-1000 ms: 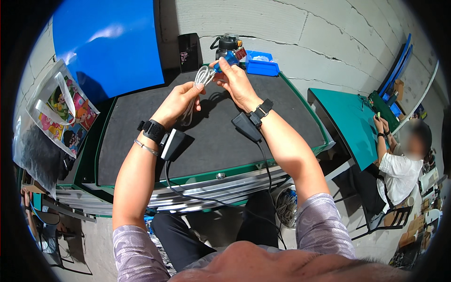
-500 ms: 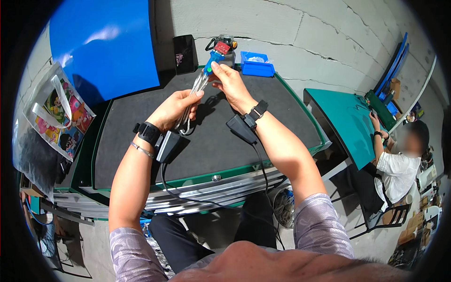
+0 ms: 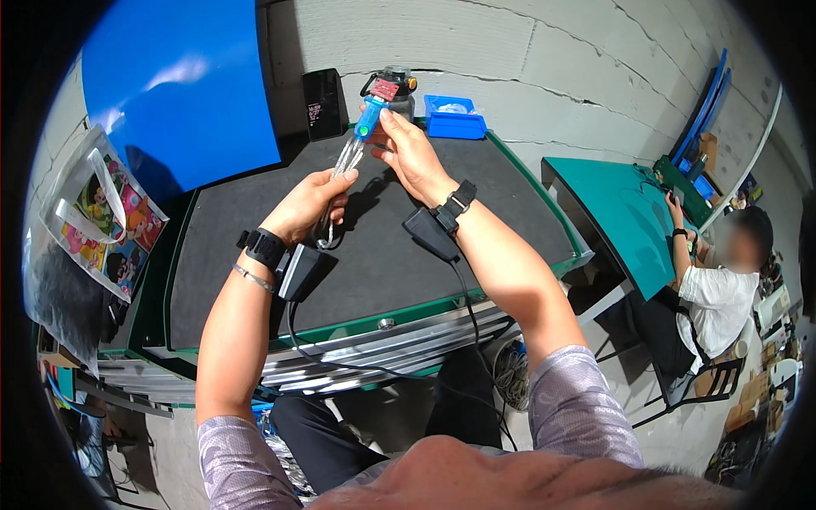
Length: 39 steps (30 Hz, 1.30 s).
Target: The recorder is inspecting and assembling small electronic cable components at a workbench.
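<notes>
Over the dark table mat, my right hand (image 3: pixel 413 156) grips a blue plug housing (image 3: pixel 371 117) with a green spot on its side, thumb and fingers pinching its right edge. A small red board (image 3: pixel 385 90) sits at the plug's upper end. From the lower end runs a clear-sheathed cable (image 3: pixel 348 158), folded in a bundle. My left hand (image 3: pixel 313 202) is closed round that bundle, and a loop of it hangs below the fingers. Both wrists wear black straps with small dark boxes and thin leads.
Along the table's (image 3: pixel 255 255) back edge stand a phone (image 3: pixel 325 104), a clear jar (image 3: pixel 402 106) and a blue bin (image 3: pixel 456 119). A blue panel (image 3: pixel 178 93) and a printed bag (image 3: pixel 110 212) are on the left. At right, a person (image 3: pixel 722 297) sits at a green table (image 3: pixel 603 204).
The plug has turned, so its broad blue side and green spot show more. Both hands still hold on; the whole view has shifted slightly.
</notes>
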Available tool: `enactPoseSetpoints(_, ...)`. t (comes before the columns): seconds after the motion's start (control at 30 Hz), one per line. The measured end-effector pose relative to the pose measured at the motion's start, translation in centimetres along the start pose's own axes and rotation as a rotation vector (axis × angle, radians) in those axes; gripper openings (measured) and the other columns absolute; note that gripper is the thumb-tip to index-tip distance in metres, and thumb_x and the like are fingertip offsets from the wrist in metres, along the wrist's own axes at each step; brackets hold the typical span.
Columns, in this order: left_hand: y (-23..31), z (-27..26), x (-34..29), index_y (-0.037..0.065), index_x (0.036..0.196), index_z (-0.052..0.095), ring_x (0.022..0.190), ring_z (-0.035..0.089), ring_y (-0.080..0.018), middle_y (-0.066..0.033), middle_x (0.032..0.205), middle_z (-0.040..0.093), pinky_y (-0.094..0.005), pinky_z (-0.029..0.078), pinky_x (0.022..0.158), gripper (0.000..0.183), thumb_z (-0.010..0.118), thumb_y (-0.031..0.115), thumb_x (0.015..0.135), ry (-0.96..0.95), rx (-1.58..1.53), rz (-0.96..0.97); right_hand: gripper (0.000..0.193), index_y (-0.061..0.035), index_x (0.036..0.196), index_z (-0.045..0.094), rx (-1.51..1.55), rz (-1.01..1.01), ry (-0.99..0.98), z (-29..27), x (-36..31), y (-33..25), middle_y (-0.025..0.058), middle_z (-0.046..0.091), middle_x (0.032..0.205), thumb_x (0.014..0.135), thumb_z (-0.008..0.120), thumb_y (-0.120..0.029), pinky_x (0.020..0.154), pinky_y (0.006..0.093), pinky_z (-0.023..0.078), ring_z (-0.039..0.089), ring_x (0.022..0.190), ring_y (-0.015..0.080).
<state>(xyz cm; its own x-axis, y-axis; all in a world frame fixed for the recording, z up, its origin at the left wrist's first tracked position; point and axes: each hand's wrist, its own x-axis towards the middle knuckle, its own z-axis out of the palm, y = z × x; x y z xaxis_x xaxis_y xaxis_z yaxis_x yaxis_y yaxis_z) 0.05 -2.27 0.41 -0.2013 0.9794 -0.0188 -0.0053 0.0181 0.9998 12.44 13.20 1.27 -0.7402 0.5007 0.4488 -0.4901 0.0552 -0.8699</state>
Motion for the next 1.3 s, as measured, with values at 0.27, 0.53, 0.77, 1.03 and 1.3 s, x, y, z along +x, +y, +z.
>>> enactPoseSetpoints(0.27,-0.2,-0.2,0.2,0.013,0.088,0.048,0.055,0.043,-0.0055,0.0057,0.068,0.043,-0.0232,0.042,0.052,0.030,0.062,0.038,0.096,-0.020,0.018,-0.011,0.030,-0.0126,0.111,0.062,0.083,-0.048,0.046,-1.3,0.7,-0.1,0.0009,0.067,0.103,0.102,0.049,-0.038,0.086,0.0294,0.044,0.060,0.098,0.0121)
enactPoseSetpoints(0.53,-0.2,-0.5,0.4,0.007,0.096,0.054,0.061,0.052,-0.0092,0.0016,0.072,0.051,-0.0237,0.045,0.059,0.025,0.061,0.031,0.097,-0.040,-0.002,0.047,0.027,-0.0153,0.112,0.061,0.147,-0.011,0.067,-1.9,0.9,0.2,-0.0017,0.065,0.105,0.101,0.052,-0.039,0.085,0.0295,0.042,0.058,0.098,0.0095)
enactPoseSetpoints(0.77,0.4,0.1,-0.2,0.005,0.100,0.055,0.071,0.059,-0.0099,-0.0007,0.079,0.057,-0.0233,0.049,0.066,0.022,0.064,0.025,0.095,0.032,0.120,0.134,0.046,-0.0092,0.127,0.052,0.152,0.142,0.085,-1.8,0.6,-0.6,0.0108,0.063,0.120,0.100,0.049,-0.046,0.096,0.0348,0.044,0.059,0.108,0.0172)
enactPoseSetpoints(1.03,0.7,-0.2,-0.1,0.003,0.101,0.059,0.075,0.052,-0.0062,0.0017,0.083,0.058,-0.0234,0.044,0.068,0.029,0.075,0.022,0.087,0.116,0.664,0.279,0.060,-0.0070,0.141,0.041,0.322,0.054,-0.096,-1.6,0.6,-1.0,0.0154,0.061,0.124,0.102,0.033,-0.053,0.096,0.0387,0.045,0.060,0.109,0.0232)
enactPoseSetpoints(1.3,1.4,0.9,-1.3,0.000,0.109,0.061,0.086,0.056,-0.0082,0.0000,0.094,0.063,-0.0265,0.047,0.077,0.035,0.069,0.029,0.091,-0.175,0.437,0.199,0.062,-0.0068,0.143,0.040,0.503,0.042,-0.255,-2.0,0.8,-1.1,0.0161,0.059,0.127,0.103,0.029,-0.052,0.096,0.0389,0.045,0.058,0.110,0.0274)
